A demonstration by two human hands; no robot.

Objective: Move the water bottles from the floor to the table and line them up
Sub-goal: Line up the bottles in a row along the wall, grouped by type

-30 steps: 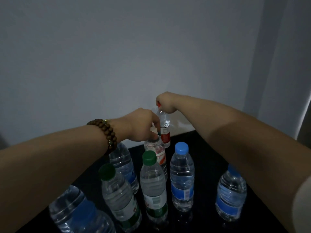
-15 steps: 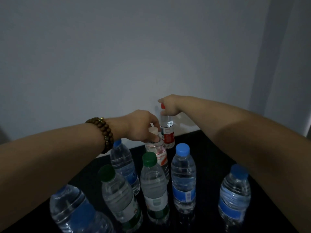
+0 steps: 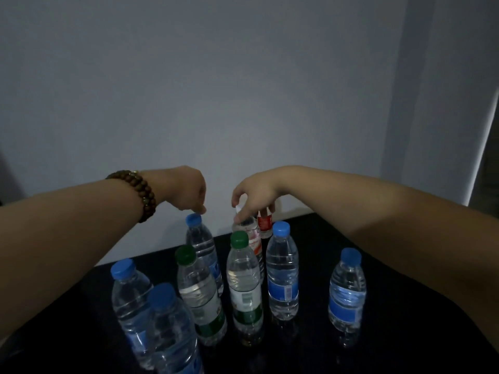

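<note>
Several clear water bottles stand upright in a loose cluster on the black table. My right hand pinches the top of the white-capped bottle at the back. Just behind it stands a red-labelled bottle, its top hidden by my fingers. My left hand hangs with fingers curled right over the cap of the rear blue-capped bottle; contact is unclear. Two green-capped bottles stand in the middle, with blue-capped ones to the right.
Two more blue-capped bottles stand close together at the near left. A plain grey wall rises right behind the table's far edge. The room is dim. A beaded bracelet is on my left wrist.
My right hand let go of the red-labelled bottle and took the white-capped one. My left hand released the white-capped bottle and moved left, over the rear blue-capped bottle.
</note>
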